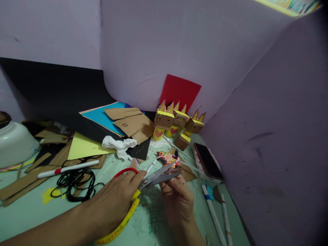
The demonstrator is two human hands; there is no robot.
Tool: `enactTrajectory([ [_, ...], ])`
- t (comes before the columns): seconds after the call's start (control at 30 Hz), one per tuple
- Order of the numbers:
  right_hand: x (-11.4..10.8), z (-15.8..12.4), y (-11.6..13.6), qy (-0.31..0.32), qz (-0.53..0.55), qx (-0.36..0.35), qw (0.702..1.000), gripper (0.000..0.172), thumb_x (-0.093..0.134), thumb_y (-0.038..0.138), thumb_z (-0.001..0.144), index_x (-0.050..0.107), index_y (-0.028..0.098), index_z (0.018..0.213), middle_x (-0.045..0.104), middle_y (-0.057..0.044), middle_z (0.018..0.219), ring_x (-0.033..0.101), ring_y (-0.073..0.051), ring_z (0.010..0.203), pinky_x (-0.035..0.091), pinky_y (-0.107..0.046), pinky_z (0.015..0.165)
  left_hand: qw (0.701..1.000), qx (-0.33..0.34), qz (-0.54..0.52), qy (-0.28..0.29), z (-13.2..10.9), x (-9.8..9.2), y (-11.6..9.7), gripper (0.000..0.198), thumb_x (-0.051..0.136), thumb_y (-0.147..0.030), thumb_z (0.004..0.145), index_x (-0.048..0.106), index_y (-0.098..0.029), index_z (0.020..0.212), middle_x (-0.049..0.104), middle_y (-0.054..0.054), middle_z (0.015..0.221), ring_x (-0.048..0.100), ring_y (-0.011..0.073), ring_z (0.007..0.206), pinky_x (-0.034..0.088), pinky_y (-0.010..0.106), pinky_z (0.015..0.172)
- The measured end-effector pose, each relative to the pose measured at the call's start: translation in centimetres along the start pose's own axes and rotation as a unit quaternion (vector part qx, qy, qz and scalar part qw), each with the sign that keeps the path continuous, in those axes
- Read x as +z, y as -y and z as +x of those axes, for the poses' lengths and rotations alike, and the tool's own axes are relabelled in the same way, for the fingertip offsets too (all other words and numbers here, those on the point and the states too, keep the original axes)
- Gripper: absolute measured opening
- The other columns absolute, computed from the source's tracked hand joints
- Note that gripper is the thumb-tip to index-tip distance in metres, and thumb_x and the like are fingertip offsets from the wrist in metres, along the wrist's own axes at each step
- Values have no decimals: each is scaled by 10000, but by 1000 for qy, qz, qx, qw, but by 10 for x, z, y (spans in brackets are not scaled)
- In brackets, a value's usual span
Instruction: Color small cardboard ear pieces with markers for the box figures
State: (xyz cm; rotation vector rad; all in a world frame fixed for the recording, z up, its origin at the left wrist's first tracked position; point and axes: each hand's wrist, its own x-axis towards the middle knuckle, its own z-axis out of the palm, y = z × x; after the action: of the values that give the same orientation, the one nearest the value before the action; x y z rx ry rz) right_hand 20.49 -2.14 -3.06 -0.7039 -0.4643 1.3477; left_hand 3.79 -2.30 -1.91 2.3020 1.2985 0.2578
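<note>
My left hand [119, 194] is closed around the red-handled scissors [150, 178], whose blades stand apart and point right. In the fingers of my right hand [179, 198] is a small brownish piece [176, 171], right at the blades; whether they touch it I cannot tell. A yellow measuring tape [123, 222] curves along beside my left hand. Just beyond the blades lies a colourful patterned piece [169, 158]. A small pink-edged pointed cutout [134, 164] and a white marker [151, 166] show behind the scissors.
Several cardboard figures [164, 119] with yellow horns stand at the back before a red sheet [180, 90]. A phone [208, 160] and white markers [214, 215] lie right. Left are black cord [75, 184], crumpled white tissue [119, 145], cardboard [133, 124] and a white rounded object [16, 145].
</note>
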Motion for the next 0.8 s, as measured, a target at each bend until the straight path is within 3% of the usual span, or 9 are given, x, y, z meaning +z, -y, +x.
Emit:
enactTrajectory([
  [0.23, -5, 2, -2, 40, -19, -9, 999, 149, 753, 196, 571, 701, 178, 709, 685, -10, 685, 621, -138, 653, 489, -242, 636, 999, -9, -2, -34, -1, 2, 1, 596, 331, -14, 747, 402, -213, 1304, 586, 105, 1138, 526, 221, 1093, 420, 385, 936],
  [0.53, -5, 1, -1, 5, -54, -29, 998, 156, 745, 195, 558, 692, 170, 702, 697, -34, 688, 624, -169, 615, 498, -297, 611, 999, -9, 7, -34, -1, 3, 4, 594, 315, -15, 751, 405, -205, 1306, 588, 118, 1154, 540, 238, 1097, 417, 413, 941],
  [0.8, -2, 0, 0, 24, -51, -27, 998, 170, 753, 208, 562, 714, 179, 726, 705, -22, 710, 637, -160, 638, 503, -280, 637, 999, -1, 9, -35, -3, 2, 7, 585, 306, -32, 741, 422, -205, 1288, 625, 98, 1100, 559, 233, 1067, 430, 384, 916],
])
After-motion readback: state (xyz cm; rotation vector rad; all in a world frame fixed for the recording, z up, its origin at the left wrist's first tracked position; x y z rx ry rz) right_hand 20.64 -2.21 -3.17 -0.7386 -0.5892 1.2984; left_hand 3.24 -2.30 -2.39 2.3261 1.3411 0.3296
